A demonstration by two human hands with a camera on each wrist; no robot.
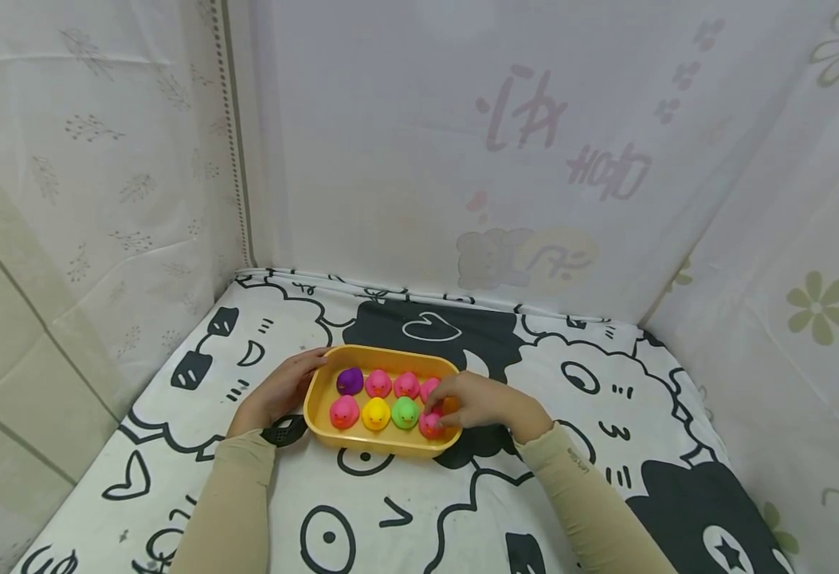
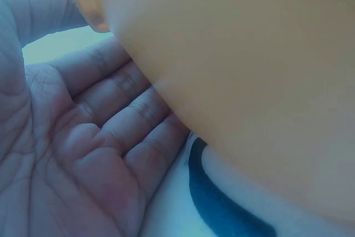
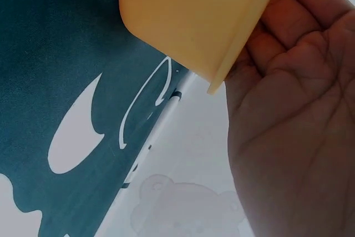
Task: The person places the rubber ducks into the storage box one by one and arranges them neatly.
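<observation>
A yellow-orange plastic tray (image 1: 383, 444) holds several small rubber ducks in two rows. My left hand (image 1: 292, 389) grips its left end; in the left wrist view the thumb lies at the rim and the fingers (image 2: 138, 109) pass behind the wall. At the right end, my right hand (image 1: 480, 401) reaches over the rim, its fingertips about a pink duck (image 1: 430, 426). An orange duck (image 1: 451, 405) shows partly beneath that hand. Nearby are a green duck (image 1: 405, 413), a yellow duck (image 1: 376, 414) and a purple duck (image 1: 350, 381). The right wrist view hides the right fingertips behind the tray wall.
The tray stands on a white cloth (image 1: 405, 542) with black cartoon drawings. Pale printed curtains (image 1: 390, 159) hang behind and at both sides. A black strap or band (image 1: 285, 431) shows at the left wrist.
</observation>
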